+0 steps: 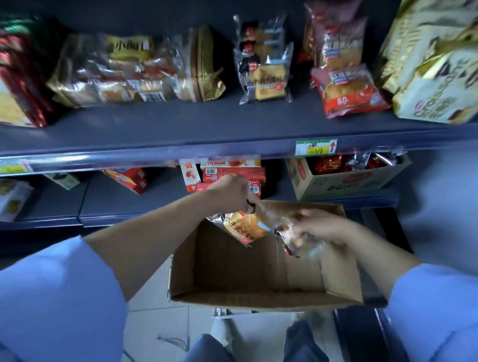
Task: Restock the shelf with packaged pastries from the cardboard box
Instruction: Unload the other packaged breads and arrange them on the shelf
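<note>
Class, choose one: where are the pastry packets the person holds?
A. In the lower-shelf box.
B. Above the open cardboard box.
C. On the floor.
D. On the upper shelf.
B: the left hand and right hand grip the pastry packets over the open cardboard box.

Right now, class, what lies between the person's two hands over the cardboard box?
Clear-wrapped packaged pastries, gripped by the left hand and the right hand, as the head view shows.

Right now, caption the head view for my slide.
Left hand and right hand hold packaged pastries over the cardboard box, below the stocked shelf.
</note>
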